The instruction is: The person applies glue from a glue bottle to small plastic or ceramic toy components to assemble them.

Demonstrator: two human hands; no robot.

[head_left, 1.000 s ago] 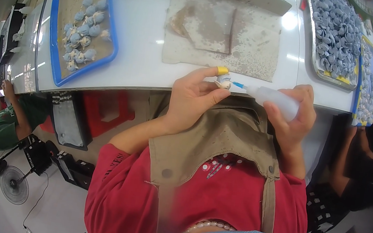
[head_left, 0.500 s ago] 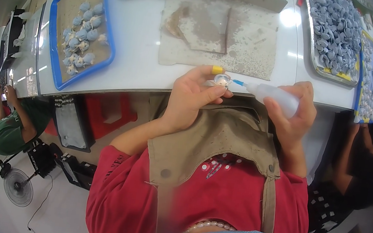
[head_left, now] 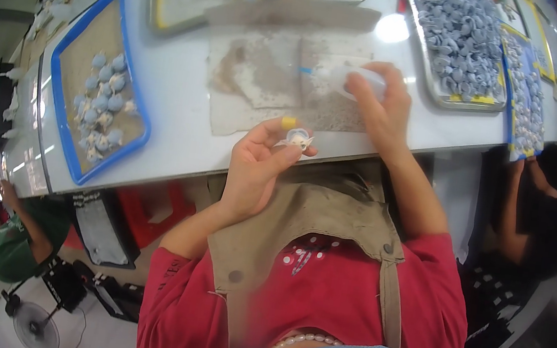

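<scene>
1. At far left we see a blue-rimmed tray (head_left: 146, 133) bearing blue-and-cream pieces.
2. Our left hand (head_left: 254, 167) rises from a forearm slanting up and rightward, thumb and fingers pinching a small figurine head (head_left: 298, 138) near the table edge; a yellow finger cover (head_left: 289, 123) shows just above it.
3. Our right hand (head_left: 389, 111), forearm reaching up and leftward, wraps a translucent squeeze bottle (head_left: 336, 78), tipped leftward over a stained sheet (head_left: 257, 74), its blue nozzle (head_left: 305, 70) apart from the head.
</scene>
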